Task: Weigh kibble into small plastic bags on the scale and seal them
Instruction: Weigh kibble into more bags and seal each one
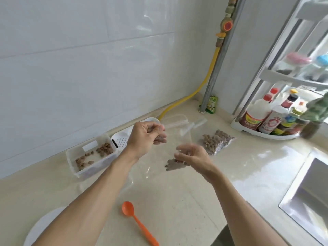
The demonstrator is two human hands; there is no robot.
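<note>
Holding a clear plastic zip bag (170, 139) in the air between both hands, the person keeps it above the beige stone countertop (177, 201); the bag's zip strip (175, 124) runs up and away to the right from the left hand, its film hanging down toward the right hand.

- Left hand (147, 134): fingers curled, pinching the bag at its upper edge near the zip strip. It is the nearer hand to the seal.
- Right hand (192, 156): fingers loosely curled at the bag's lower part; whether film is actually gripped cannot be told through the blur.
- Kibble in the bag (174, 165): a small brown clump, seen through the film just beside the right hand.
- Bag material: thin, glossy, limp, creased; judged likely to slip and fold under pressure.
- Filled bags (217, 142): packed with brown pellets, laid on the countertop beyond the right hand.
- White plastic tub (90, 155): rectangular, translucent, with scattered kibble, left of the left hand.
- Orange plastic spoon (138, 224): smooth, long-handled, lying near, bowl pointing away.
- White round scale (42, 228): partly hidden under the left forearm; identity is a judgement.
- Step judged in hand: closing the zip.
</note>
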